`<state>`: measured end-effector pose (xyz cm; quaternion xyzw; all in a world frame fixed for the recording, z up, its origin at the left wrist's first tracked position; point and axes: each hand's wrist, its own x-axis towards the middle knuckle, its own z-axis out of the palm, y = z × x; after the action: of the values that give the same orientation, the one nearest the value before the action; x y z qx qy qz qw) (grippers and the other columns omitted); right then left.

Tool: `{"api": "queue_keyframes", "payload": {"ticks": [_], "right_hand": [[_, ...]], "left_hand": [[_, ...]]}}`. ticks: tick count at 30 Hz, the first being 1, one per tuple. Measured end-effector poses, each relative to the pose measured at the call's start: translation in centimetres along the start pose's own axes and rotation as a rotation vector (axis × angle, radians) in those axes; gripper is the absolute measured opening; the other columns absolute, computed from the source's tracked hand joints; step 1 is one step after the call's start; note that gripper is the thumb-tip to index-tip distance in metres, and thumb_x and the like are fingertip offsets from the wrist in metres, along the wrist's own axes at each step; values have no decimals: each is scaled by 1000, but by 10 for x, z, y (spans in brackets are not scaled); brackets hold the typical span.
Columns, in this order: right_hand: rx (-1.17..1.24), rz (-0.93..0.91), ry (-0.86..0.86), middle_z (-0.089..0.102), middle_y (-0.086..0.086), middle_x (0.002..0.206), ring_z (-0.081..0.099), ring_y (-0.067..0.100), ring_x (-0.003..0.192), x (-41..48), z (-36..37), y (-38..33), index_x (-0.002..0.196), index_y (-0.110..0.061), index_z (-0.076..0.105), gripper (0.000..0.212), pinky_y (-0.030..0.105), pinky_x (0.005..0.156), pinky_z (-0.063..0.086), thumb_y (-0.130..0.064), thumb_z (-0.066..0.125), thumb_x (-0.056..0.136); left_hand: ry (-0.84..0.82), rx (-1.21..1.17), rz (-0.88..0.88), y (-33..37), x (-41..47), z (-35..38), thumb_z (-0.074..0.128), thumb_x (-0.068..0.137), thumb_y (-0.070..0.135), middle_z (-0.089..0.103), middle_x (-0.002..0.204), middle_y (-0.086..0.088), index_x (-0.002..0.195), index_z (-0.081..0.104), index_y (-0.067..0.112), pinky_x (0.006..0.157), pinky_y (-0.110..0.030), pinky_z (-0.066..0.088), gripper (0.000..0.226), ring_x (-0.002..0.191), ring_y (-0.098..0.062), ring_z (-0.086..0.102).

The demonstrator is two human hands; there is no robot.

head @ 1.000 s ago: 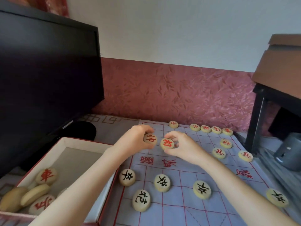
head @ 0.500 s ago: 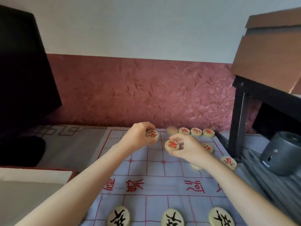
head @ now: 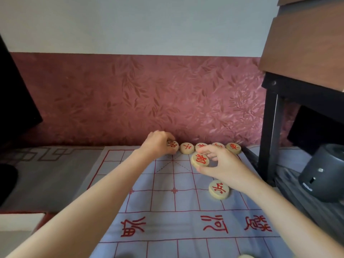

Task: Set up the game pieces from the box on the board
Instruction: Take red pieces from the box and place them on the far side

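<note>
My left hand point(head: 158, 144) grips a red-marked piece point(head: 172, 146) at the far edge of the board point(head: 163, 202); just right of it, my right hand point(head: 223, 164) pinches a second piece point(head: 200, 160).

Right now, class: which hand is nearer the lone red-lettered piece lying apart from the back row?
Right. The right hand, holding another piece, sits just beyond the lone piece; the left hand grips a far piece at the back row.

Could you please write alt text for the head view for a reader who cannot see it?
A person's left hand holds a red-lettered piece at the end of the back row of a cloth game board, while the right hand pinches a second piece in front of it.
</note>
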<state>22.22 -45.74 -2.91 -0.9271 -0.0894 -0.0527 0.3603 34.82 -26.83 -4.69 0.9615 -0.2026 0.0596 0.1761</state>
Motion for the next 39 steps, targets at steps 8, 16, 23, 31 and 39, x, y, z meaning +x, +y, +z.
{"api": "queue_keyframes", "payload": {"ticks": [8,16,23,31,39], "right_hand": [[-1,33,3,51,-31,96,50,-8,99,-3,6,7,116,-35,55,40,17,87,41,-29,70,80],[43,11,-23,58,-15,111,53,-2,104,10,18,-3,120,-26,56,44,13,89,40,-22,72,79],[-6,-60,-1,63,-7,112,57,9,105,53,50,-38,115,-23,61,41,20,87,45,-25,73,75],[-110,-10,-44,45,5,120,42,22,121,110,103,-65,123,-26,57,48,35,106,35,-33,69,77],[-190,47,-78,45,8,127,36,30,122,134,128,-73,130,-27,50,54,32,104,27,-37,66,79]], "left_hand": [[-6,2,-20,-8,3,15,68,78,41,61,123,-5,124,58,23,99,-33,35,50,118,-24,48],[104,-198,-26,-20,-15,-3,68,81,34,61,122,-2,124,57,20,101,-33,42,46,113,-19,54],[159,-206,-79,-60,-58,-39,63,85,18,64,119,1,115,64,19,100,-26,40,31,114,-16,53],[142,-177,-167,-110,-110,-57,60,88,18,63,120,6,116,63,21,98,-21,41,28,113,-7,55],[140,-171,-196,-120,-126,-54,60,87,25,61,121,7,113,63,28,99,-25,41,26,114,-8,52]]}}
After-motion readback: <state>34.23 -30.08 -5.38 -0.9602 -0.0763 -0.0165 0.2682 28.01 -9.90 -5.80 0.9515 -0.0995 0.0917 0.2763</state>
